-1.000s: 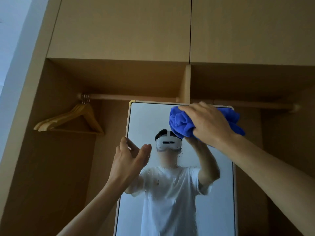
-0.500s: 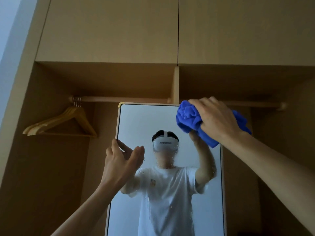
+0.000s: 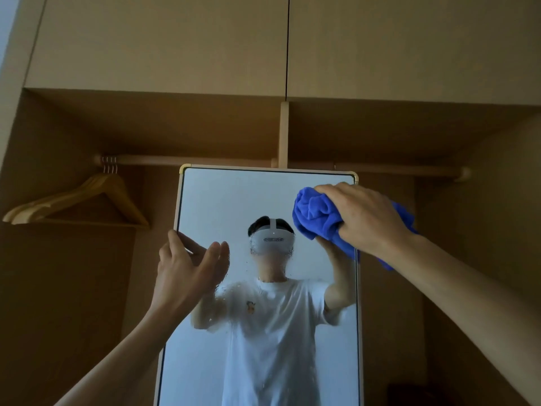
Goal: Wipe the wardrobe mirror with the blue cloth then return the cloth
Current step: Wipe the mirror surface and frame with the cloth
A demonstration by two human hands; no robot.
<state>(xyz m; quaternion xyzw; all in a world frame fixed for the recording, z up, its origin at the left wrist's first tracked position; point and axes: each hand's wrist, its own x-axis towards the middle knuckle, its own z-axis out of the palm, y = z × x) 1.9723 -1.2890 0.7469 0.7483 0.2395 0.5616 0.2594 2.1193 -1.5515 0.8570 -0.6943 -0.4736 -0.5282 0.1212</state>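
We see a soft, fuzzy blue cloth (image 3: 316, 218), a glossy glass mirror (image 3: 234, 197) beaded wet, its smooth pale frame (image 3: 263, 169), matt wood-grain wardrobe panels (image 3: 161, 45), smooth wooden hangers (image 3: 96, 194), a wooden rail (image 3: 190, 160)

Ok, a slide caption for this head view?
Wiping: right hand presses the bunched cloth to the mirror near its top right corner; left hand at its left edge.

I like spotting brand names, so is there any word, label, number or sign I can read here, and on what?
No text can be read.
Headset reflected in the mirror: dark front strip with marks, too blurred to read.
White T-shirt in the reflection: small chest emblem, a picture, no legible letters.
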